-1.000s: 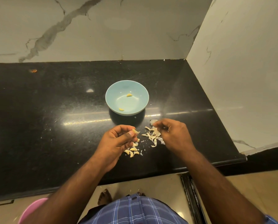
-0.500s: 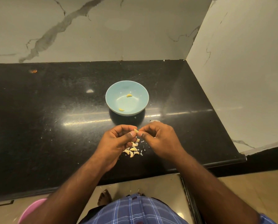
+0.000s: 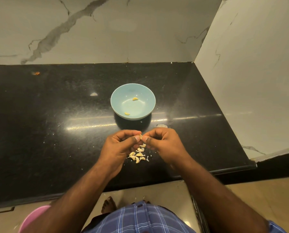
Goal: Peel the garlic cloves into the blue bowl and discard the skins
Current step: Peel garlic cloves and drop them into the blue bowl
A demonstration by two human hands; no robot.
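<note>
Forearms reach in over the counter (image 3: 56,132), meeting just near of the bowl (image 3: 116,105). Left hand (image 3: 119,147) and right hand (image 3: 163,143), fingers curled, pinch one clove (image 3: 140,136) between their thumbs. Two peeled cloves (image 3: 135,99) lie in the bowl; unpeeled ones (image 3: 137,156) sit beneath the hands.
</note>
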